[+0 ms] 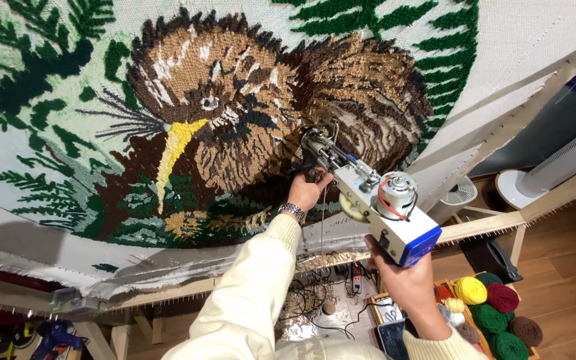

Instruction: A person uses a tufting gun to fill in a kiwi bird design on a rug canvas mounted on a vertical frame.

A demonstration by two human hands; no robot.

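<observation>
I have both hands on a tufting gun (368, 200), nose pressed into the brown pile of a tufted bird rug (235, 100) stretched on a wooden frame (488, 227). My left hand (308, 190) is clenched round the front grip just behind the needle end; a metal wristwatch (293, 212) sits at that cuff. My right hand (405, 283) is wrapped round the rear handle under the blue-and-white body, motor (395, 187) and red wire on top. I judge the gun stiff, metal and fairly heavy, rear-weighted by the motor, so it wants both grips; keep fingers off the yellowish gear (355, 208) and needle. The backing cloth is soft and gives under pressure. Yarn balls (495, 310), yellow, red, green and brown, sit in a box below right; a white tower fan (555, 170) stands behind.
</observation>
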